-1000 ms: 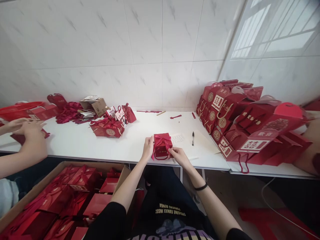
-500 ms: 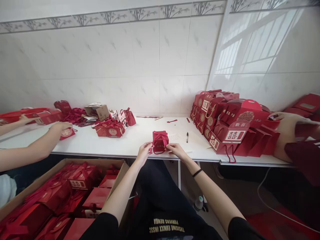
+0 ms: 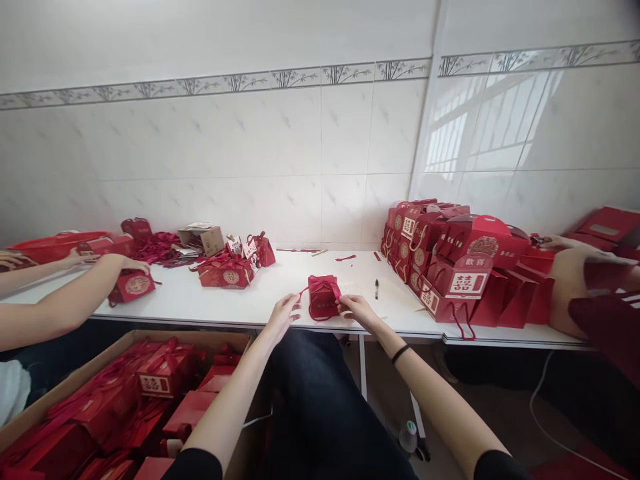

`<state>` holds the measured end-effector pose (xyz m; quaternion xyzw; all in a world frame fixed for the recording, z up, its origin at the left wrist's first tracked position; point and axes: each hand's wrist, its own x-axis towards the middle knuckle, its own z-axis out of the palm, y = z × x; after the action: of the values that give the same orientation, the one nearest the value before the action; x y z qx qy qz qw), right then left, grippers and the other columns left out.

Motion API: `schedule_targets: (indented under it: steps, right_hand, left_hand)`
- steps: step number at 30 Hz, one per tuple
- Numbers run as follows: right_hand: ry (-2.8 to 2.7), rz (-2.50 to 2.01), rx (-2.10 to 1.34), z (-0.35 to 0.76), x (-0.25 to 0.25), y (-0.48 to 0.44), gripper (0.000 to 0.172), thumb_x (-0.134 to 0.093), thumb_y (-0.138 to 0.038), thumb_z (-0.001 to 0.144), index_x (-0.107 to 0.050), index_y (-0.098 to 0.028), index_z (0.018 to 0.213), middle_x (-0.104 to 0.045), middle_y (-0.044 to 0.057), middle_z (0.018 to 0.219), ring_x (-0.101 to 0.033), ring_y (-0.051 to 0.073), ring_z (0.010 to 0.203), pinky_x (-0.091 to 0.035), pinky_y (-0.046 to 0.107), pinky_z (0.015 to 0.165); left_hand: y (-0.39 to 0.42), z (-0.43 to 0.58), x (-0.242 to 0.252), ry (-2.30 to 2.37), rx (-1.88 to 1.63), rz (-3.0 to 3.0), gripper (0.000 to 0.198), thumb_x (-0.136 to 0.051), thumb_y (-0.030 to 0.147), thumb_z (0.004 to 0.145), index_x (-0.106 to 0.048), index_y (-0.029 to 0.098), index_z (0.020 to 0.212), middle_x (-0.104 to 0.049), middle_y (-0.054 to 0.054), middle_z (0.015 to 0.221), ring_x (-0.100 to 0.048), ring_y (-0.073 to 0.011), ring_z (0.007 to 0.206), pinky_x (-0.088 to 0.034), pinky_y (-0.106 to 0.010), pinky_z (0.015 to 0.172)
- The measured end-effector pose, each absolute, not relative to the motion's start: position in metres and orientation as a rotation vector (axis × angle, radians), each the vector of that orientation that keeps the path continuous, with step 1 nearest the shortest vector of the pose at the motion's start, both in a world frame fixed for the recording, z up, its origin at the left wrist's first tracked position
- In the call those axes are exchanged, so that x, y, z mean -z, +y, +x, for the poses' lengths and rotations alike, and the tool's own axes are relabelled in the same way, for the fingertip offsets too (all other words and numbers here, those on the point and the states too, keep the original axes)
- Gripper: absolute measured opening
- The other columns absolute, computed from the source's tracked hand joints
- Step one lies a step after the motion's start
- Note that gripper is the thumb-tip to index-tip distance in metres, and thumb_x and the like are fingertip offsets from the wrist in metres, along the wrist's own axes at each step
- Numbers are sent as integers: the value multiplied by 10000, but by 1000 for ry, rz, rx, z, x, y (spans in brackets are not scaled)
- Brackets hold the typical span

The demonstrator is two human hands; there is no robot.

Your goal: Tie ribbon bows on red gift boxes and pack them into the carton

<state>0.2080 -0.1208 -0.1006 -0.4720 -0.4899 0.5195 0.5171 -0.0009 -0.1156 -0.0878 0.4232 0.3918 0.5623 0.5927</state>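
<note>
A small dark red gift box (image 3: 323,307) stands on the white table near its front edge, straight before me. A bright red ribbon (image 3: 324,285) is tied in a bow across its top. At the box's left, my left hand (image 3: 285,313) pinches one end of the ribbon, drawn out sideways. My right hand (image 3: 357,310) is closed on the ribbon at the right side of the box, its fingers close to the box wall. A dark band circles my right wrist.
Red gift boxes (image 3: 463,263) are stacked at the right, beside a co-worker's arm. Another person's hand (image 3: 133,263) holds a box at the left. A carton (image 3: 133,337) of red boxes stands below left. A black pen (image 3: 377,289) lies behind my right hand.
My view has tilted upward. My left hand has moved out leftward from the box, pulling the ribbon end. The co-worker at the left has turned a red box to show its front.
</note>
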Motion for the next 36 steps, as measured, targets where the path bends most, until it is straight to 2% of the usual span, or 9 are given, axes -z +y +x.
schedule_targets:
  steps: [4,10,15,19,23,26,29,32,36]
  right_hand:
    - [-1066,-1072,-1238,219,80,-110,222,-614,-325,820,-577,-143,698,-562,-3,658,-546,119,634,-405,218,573]
    - [-978,-1059,-1247,237,63,-93,219,-589,-303,845,-528,-151,700,-535,-7,690,-532,123,647,-428,238,594]
    - [-1035,-1069,-1301,241,72,-97,195,-636,-311,702,-554,-163,604,-526,0,614,-515,125,613,-384,229,565]
    - [-1155,-1050,-1350,242,82,-113,317,-704,-441,624,-575,-154,588,-539,12,598,-495,132,593,-375,244,568]
    - [-1269,-1065,-1306,253,87,-119,441,-707,-571,639,-572,-154,597,-557,28,626,-510,154,638,-398,275,640]
    - [-1401,-1142,-1252,263,88,-120,514,-652,-666,669,-548,-167,603,-535,24,602,-495,161,600,-392,290,618]
    - [-1541,-1155,-1340,262,82,-133,521,-592,-690,720,-547,-180,626,-553,38,599,-520,184,595,-411,311,631]
    - [-1664,-1140,-1374,248,72,-151,504,-539,-673,780,-576,-184,662,-605,63,659,-562,209,664,-433,324,704]
    - [-1666,-1086,-1284,228,67,-160,468,-527,-625,826,-595,-188,672,-622,54,709,-566,199,712,-434,294,720]
  left_hand:
    - [-91,-3,62,897,-1377,884,174,-687,275,658,-565,152,681,-625,-33,750,-592,-137,718,-408,-220,584]
    - [-68,-11,57,901,-1364,793,142,-570,210,731,-480,169,629,-634,-43,752,-620,-146,759,-431,-223,627]
    - [-69,-13,73,901,-1227,859,184,-579,208,682,-451,164,558,-655,-64,784,-614,-157,713,-438,-243,602]
    - [-70,-16,85,863,-1123,971,241,-629,270,614,-437,162,517,-658,-69,806,-603,-165,720,-442,-252,616]
    - [-64,-30,94,876,-1069,1124,258,-655,357,597,-500,163,532,-625,-57,682,-593,-179,719,-437,-257,634]
    - [-57,-44,89,951,-979,1267,186,-726,256,526,-580,143,546,-626,-75,646,-587,-202,684,-429,-274,617]
    - [-55,-47,65,956,-999,1601,246,-725,166,543,-677,175,784,-668,-92,965,-596,-249,946,-457,-314,798]
    - [-57,-27,30,682,-838,2134,477,-707,222,648,-628,268,1116,-515,-65,1333,-423,-268,1279,-326,-394,1061]
    - [-50,11,7,512,-411,2464,696,-844,242,470,-648,298,1135,-561,-48,1295,-388,-351,1303,-273,-459,1106]
